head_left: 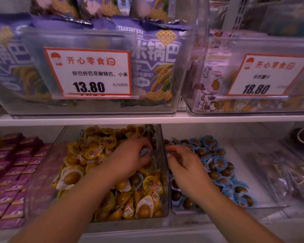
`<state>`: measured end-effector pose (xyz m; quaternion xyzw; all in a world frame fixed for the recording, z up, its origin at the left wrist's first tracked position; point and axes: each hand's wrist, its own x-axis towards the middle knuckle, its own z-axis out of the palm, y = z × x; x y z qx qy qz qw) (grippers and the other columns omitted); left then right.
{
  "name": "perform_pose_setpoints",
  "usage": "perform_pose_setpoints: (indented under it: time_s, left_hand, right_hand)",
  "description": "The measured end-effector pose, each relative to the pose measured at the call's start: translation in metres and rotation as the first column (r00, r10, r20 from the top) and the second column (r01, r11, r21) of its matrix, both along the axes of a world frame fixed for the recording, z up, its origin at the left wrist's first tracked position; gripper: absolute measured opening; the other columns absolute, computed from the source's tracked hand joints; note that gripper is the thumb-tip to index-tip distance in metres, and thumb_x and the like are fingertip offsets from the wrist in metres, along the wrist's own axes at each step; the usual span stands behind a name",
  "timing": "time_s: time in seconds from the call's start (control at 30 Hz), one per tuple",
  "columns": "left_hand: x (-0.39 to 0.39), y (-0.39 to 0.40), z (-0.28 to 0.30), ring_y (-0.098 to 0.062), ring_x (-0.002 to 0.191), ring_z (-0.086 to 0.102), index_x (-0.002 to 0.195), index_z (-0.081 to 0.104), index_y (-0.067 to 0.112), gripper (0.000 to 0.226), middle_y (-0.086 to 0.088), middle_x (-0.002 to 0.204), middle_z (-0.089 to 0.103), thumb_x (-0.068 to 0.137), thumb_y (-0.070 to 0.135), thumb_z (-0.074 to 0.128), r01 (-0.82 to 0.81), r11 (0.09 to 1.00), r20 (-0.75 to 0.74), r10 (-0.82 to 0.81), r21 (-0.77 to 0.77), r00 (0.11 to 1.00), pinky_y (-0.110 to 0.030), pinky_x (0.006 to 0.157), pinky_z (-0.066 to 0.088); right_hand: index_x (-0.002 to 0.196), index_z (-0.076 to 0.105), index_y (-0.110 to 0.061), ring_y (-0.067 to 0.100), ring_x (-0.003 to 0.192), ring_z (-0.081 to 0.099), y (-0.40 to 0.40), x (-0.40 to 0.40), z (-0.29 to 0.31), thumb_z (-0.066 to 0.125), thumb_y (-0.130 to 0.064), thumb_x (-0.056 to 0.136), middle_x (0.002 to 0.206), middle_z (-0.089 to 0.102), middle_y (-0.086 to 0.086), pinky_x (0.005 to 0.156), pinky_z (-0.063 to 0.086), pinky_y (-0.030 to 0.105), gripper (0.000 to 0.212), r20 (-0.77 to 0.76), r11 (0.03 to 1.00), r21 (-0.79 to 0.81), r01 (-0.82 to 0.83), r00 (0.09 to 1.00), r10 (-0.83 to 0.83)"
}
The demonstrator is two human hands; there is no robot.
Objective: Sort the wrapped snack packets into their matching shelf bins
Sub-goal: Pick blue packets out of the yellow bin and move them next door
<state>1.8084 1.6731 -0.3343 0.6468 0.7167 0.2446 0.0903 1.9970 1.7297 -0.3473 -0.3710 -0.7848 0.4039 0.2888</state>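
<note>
Down in the yellow-packet bin (42, 181), left hand (130, 160) clutching a blue-wrapped packet (145, 152) close against the clear divider. Just across it, over the blue-packet bin (263, 193), right hand (184, 165) loosely curled, grasping nothing visible. Higher up on the shelf above, purple snack bags (158, 55) behind a price tag (91, 72).

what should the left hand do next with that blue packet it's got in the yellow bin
Probably lift it over the clear divider and drop it to the right. The left hand pinches a blue-wrapped packet while inside the yellow packet bin, where it doesn't match. The blue packet bin sits right beside it, and the right hand hovers there, seemingly holding nothing.
</note>
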Motion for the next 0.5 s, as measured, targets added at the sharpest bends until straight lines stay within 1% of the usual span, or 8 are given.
perform_pose_setpoints:
  time_s: [0.07,0.13,0.2,0.23,0.33,0.43,0.47,0.5]
  left_hand:
    - [-0.006,-0.007,0.012,0.003,0.082,0.058,0.099,0.069,0.025,0.010,0.012,0.093,0.063,0.089,0.025,0.068,-0.115,0.993,0.138,0.109,0.038,0.984,-0.007,0.070,0.040]
    - [-0.007,-0.017,0.025,-0.005,0.079,0.070,0.095,0.071,0.021,0.006,0.000,0.092,0.074,0.091,0.019,0.068,-0.247,0.968,0.540,0.187,0.040,0.821,-0.008,0.072,0.048]
    - [0.001,-0.032,0.036,-0.030,0.087,0.074,0.093,0.072,0.003,0.010,-0.022,0.101,0.073,0.086,0.008,0.067,-0.262,0.965,0.952,0.067,0.014,0.299,-0.027,0.072,0.059]
    - [0.006,-0.040,0.040,-0.037,0.090,0.073,0.094,0.072,-0.004,0.019,-0.028,0.105,0.071,0.081,0.010,0.067,-0.235,0.972,0.999,0.020,-0.008,0.049,-0.030,0.068,0.060]
    - [0.028,-0.064,0.047,-0.039,0.089,0.073,0.105,0.068,-0.007,0.040,-0.028,0.106,0.070,0.078,0.023,0.066,-0.185,0.979,0.957,0.031,-0.087,-0.288,-0.030,0.059,0.060]
    - [0.043,-0.075,0.048,-0.031,0.086,0.074,0.111,0.064,-0.003,0.040,-0.019,0.101,0.074,0.086,0.028,0.060,-0.300,0.953,0.962,-0.044,-0.040,-0.268,-0.028,0.063,0.061]
    - [0.048,-0.079,0.049,-0.022,0.085,0.075,0.109,0.065,0.000,0.031,-0.011,0.096,0.077,0.092,0.026,0.057,-0.364,0.931,0.988,-0.067,0.013,-0.136,-0.023,0.064,0.060]
    - [0.053,-0.083,0.051,-0.009,0.082,0.074,0.105,0.067,0.007,0.020,0.004,0.090,0.077,0.098,0.021,0.054,-0.423,0.902,0.993,-0.045,0.088,0.110,-0.015,0.063,0.056]
  right_hand:
    - [0.118,0.063,-0.026,0.008,0.102,0.063,-0.001,0.001,0.004,0.054,-0.026,0.097,0.114,0.064,-0.003,0.090,0.054,0.039,0.024,-0.011,1.000,0.011,0.020,1.000,-0.020]
    - [0.110,0.065,-0.029,0.006,0.095,0.064,-0.004,0.000,0.013,0.057,-0.019,0.095,0.109,0.065,-0.002,0.086,0.055,0.035,0.020,-0.083,0.995,0.057,0.086,0.993,-0.082]
    - [0.097,0.065,-0.034,0.003,0.086,0.063,-0.011,0.000,0.027,0.058,-0.010,0.092,0.099,0.066,-0.004,0.076,0.053,0.022,0.026,-0.220,0.978,0.098,0.184,0.962,-0.159]
    - [0.093,0.065,-0.035,0.002,0.078,0.063,-0.016,0.000,0.036,0.058,-0.009,0.091,0.091,0.067,-0.006,0.068,0.049,0.016,0.027,-0.296,0.971,0.086,0.223,0.936,-0.188]
    - [0.091,0.071,-0.029,0.002,0.063,0.060,-0.040,-0.004,0.061,0.058,-0.021,0.088,0.074,0.069,-0.009,0.058,0.044,0.011,0.016,-0.465,0.975,-0.079,0.208,0.857,-0.220]
    - [0.092,0.074,-0.031,0.011,0.082,0.068,-0.070,-0.015,0.069,0.059,-0.020,0.094,0.088,0.074,-0.003,0.071,0.051,0.028,0.018,-0.439,0.932,-0.355,0.073,0.867,-0.235]
    - [0.094,0.074,-0.029,0.018,0.090,0.069,-0.080,-0.020,0.070,0.058,-0.020,0.094,0.094,0.074,0.001,0.074,0.053,0.036,0.018,-0.426,0.880,-0.475,0.022,0.869,-0.251]
    - [0.096,0.074,-0.026,0.023,0.092,0.069,-0.089,-0.024,0.071,0.056,-0.022,0.095,0.097,0.074,0.006,0.072,0.054,0.040,0.019,-0.443,0.796,-0.602,-0.066,0.857,-0.264]
